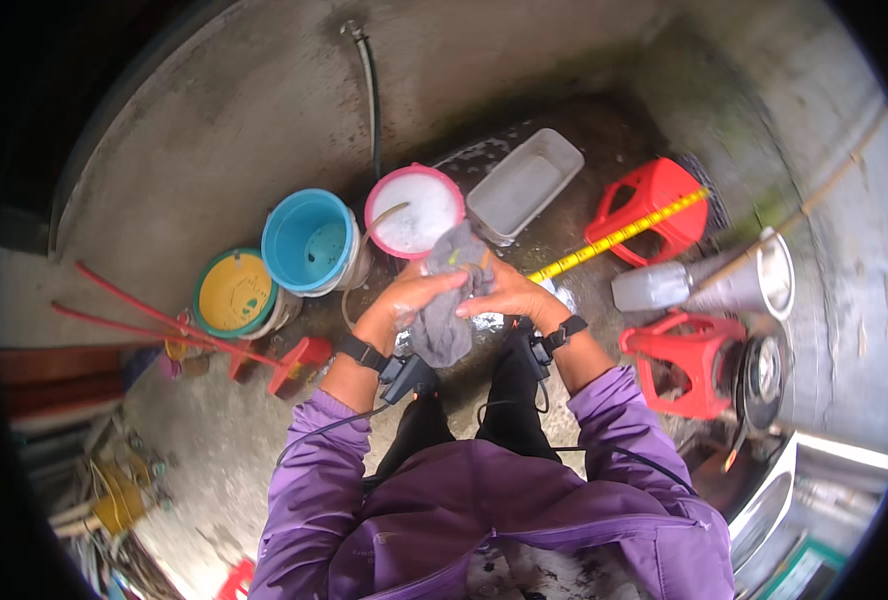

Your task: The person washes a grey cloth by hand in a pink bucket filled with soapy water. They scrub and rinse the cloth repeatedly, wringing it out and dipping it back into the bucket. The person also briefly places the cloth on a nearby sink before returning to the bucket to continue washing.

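Observation:
My left hand (411, 294) and my right hand (511, 289) both grip a wet grey cloth (444, 322), which hangs down between them. Just beyond the cloth stands a pink basin (454, 187) filled with white suds, with a thin hose (384, 217) reaching into it. Left of the basin is a blue bucket (294, 214) with a little liquid at its bottom. A grey rectangular plastic tub (489, 187) lies on the wet floor to the basin's right. Some fingertips are hidden by the cloth.
Red plastic stools (650, 180) (684, 337) stand on the right, a yellow marked strip (609, 241) slanting across the farther one. A green-rimmed bucket (200, 300) and red-handled tools (166, 311) are on the left. A hose (373, 97) hangs down the concrete wall.

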Motion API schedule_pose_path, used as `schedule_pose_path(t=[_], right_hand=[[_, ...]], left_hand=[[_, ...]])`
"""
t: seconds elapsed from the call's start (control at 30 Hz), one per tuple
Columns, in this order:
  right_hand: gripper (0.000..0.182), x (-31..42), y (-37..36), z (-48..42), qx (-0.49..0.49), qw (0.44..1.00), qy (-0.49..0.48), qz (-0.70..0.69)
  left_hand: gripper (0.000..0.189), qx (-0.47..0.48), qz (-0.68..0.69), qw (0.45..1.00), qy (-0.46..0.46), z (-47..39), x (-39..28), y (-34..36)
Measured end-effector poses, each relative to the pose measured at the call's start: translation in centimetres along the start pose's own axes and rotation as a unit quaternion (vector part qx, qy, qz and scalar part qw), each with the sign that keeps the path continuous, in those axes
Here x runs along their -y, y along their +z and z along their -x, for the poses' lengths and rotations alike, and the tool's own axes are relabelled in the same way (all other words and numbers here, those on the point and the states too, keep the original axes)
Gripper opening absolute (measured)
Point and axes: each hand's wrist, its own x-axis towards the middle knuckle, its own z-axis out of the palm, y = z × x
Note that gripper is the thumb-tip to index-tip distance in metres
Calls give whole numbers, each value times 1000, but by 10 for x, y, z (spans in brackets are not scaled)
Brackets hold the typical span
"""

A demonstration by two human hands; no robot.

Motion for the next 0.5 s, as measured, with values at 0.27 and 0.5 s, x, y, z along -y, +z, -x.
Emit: schedule_pose_path(t=[0.27, 0.5], right_hand=[[51, -100, -95, -95, 159, 958, 230, -71], [54, -199, -108, -177, 110, 930, 349, 15]], left_hand=[[69, -125, -311, 942, -12, -86, 50, -76], [55, -266, -516, 814, -3, -151, 106, -151]])
